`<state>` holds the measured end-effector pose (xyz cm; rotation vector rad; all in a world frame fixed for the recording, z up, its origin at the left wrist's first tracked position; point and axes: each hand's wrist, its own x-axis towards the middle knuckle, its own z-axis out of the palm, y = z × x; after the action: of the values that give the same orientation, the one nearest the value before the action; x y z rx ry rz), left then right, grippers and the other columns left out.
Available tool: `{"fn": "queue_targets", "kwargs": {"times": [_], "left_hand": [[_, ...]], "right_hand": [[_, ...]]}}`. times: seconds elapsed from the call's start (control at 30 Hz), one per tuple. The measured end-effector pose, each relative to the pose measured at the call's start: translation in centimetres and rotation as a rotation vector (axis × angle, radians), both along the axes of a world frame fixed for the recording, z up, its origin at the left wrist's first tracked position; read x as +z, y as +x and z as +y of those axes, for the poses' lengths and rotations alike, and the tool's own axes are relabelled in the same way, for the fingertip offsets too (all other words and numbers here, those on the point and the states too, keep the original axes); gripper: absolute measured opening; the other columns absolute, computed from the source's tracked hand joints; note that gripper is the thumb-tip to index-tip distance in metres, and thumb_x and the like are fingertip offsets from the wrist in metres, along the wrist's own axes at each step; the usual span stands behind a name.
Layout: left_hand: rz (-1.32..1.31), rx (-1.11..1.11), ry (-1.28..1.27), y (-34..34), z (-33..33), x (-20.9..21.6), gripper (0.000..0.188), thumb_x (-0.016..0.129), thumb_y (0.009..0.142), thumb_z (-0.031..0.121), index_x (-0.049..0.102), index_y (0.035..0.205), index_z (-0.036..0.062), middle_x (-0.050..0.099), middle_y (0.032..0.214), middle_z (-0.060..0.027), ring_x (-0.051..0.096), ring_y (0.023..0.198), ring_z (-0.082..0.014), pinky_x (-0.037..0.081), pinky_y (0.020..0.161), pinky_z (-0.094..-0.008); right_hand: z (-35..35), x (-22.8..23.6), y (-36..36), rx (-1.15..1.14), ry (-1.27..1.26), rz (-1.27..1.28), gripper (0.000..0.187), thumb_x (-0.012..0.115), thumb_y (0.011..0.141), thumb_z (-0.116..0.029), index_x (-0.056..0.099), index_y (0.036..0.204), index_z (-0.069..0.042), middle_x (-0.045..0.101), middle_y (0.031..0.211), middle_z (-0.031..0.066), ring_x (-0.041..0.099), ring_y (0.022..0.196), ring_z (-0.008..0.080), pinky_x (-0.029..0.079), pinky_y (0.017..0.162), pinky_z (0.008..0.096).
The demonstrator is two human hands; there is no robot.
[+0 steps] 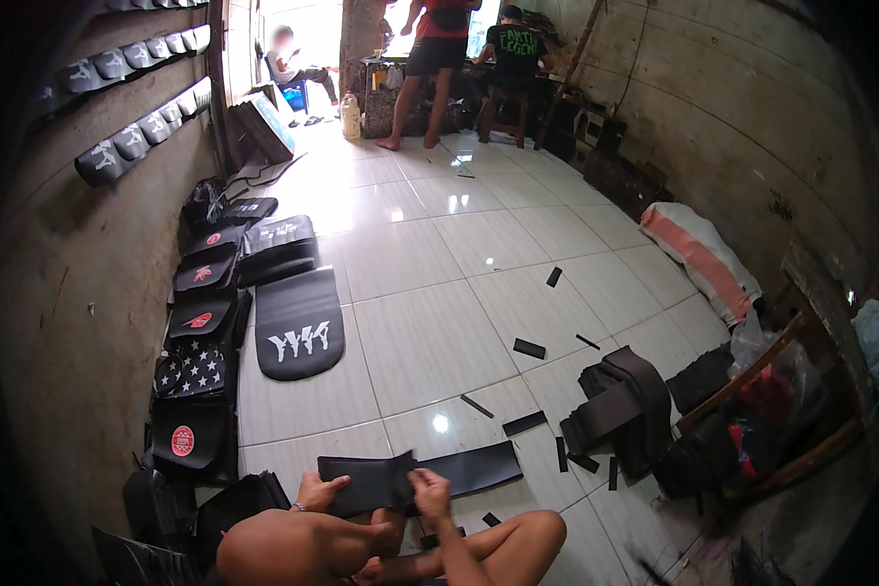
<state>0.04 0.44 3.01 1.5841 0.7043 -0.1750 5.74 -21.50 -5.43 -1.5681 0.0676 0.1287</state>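
Sitting with bent bare legs, I have a flat black sheet (363, 481), rubbery or leather-like, in front of me above the tiled floor. My left hand (319, 490) grips its left edge, thumb on top and fingers beneath. At its right end, my right hand (430, 491) pinches a raised black flap, with the fingers pressed together. Behind my right hand, a long black strip (479, 466) stretches rightward along the floor. I cannot tell whether it joins the sheet. Several small black offcuts (524, 423) lie beyond and to the right.
Printed black flaps (301, 322) lie in stacks along the left wall. To the right are folded black strips (635, 400), a wooden frame (801, 459), a plastic bag (781, 376) and a sack (703, 259). Several people are at the far end, some by a workbench (381, 73).
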Motion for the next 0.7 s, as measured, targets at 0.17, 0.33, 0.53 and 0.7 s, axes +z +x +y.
{"fn": "queue_targets", "kwargs": {"times": [0.17,0.33,0.53,0.7], "left_hand": [[0.015,0.054,-0.025,-0.8,2.0,-2.8,0.015,0.074,0.080,0.012,0.070,0.087,-0.0005,0.069,0.079,-0.0051,0.063,0.065,-0.0118,0.052,0.056,-0.0296],[0.003,0.061,-0.086,-0.3,0.7,-2.7,0.016,0.074,0.080,0.012,0.070,0.088,-0.0017,0.069,0.080,-0.0055,0.063,0.067,-0.0126,0.053,0.059,-0.0300],[-0.047,-0.035,-0.092,-0.5,-0.4,-0.4,0.020,0.076,0.079,0.013,0.070,0.091,-0.0016,0.070,0.082,-0.0069,0.064,0.069,-0.0130,0.054,0.062,-0.0300],[-0.065,-0.090,-0.194,-0.4,-0.6,-0.9,0.021,0.078,0.078,0.013,0.070,0.091,-0.0011,0.070,0.083,-0.0071,0.064,0.069,-0.0126,0.054,0.061,-0.0287]], "right_hand": [[-9.5,-1.4,3.7,-0.983,-0.180,-0.004,0.013,0.055,0.090,-0.009,0.060,0.094,0.002,0.063,0.090,0.0104,0.057,0.081,0.0210,0.047,0.075,0.0330],[-4.3,1.9,1.4,-0.439,-0.133,-0.138,0.015,0.063,0.087,-0.009,0.059,0.099,-0.001,0.061,0.089,0.0066,0.059,0.080,0.0163,0.050,0.074,0.0294],[5.3,5.5,-4.6,0.143,-0.260,-0.291,0.028,0.075,0.080,-0.021,0.067,0.099,-0.001,0.066,0.090,0.0122,0.066,0.079,0.0243,0.053,0.073,0.0331],[4.8,4.8,-3.7,0.155,-0.223,-0.205,0.024,0.075,0.079,-0.020,0.068,0.094,-0.002,0.066,0.095,0.0127,0.066,0.081,0.0258,0.053,0.074,0.0337]]}}
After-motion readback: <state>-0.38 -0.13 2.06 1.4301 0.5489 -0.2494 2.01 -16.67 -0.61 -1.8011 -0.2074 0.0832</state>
